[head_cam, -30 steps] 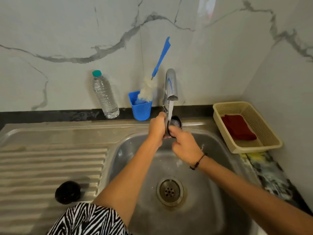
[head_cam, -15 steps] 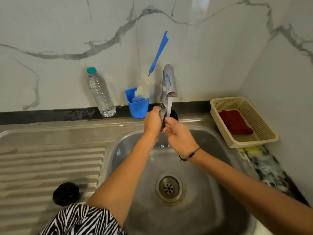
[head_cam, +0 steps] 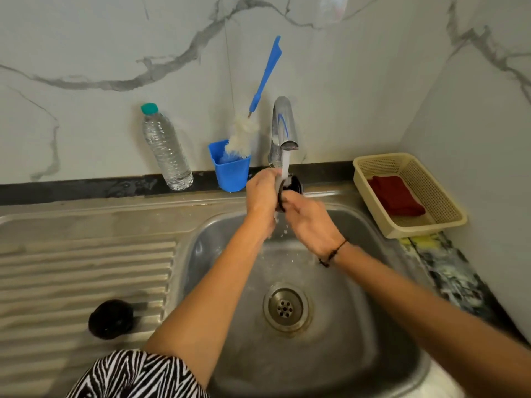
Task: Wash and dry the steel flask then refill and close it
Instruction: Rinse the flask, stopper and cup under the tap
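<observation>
Water runs from the chrome tap (head_cam: 283, 130) in a thin stream onto the steel flask (head_cam: 287, 189), which we hold under the spout at the back edge of the steel sink (head_cam: 359, 311). Our left hand (head_cam: 263, 193) is wrapped around the flask body from the left, and our right hand (head_cam: 311, 222) closes on it from the front right, fingers at the dark rim; the two hands are pressed together around the flask. We see only a small part of the flask between them: a grey wall and a black round end facing the tap base. Drops fall below the hands toward the drain (head_cam: 286, 308). A black round cap (head_cam: 110, 318) lies on the ribbed drainboard (head_cam: 86, 271), well apart from the flask. Against the marble wall stand a clear plastic water bottle (head_cam: 166, 147) with a teal cap and, beside it, a blue cup (head_cam: 232, 170) holding a bottle brush (head_cam: 258, 101) with a blue handle. A beige basket (head_cam: 408, 193) to the right of the sink holds a folded red cloth (head_cam: 395, 195). A black cord bracelet (head_cam: 333, 254) circles our right wrist.
</observation>
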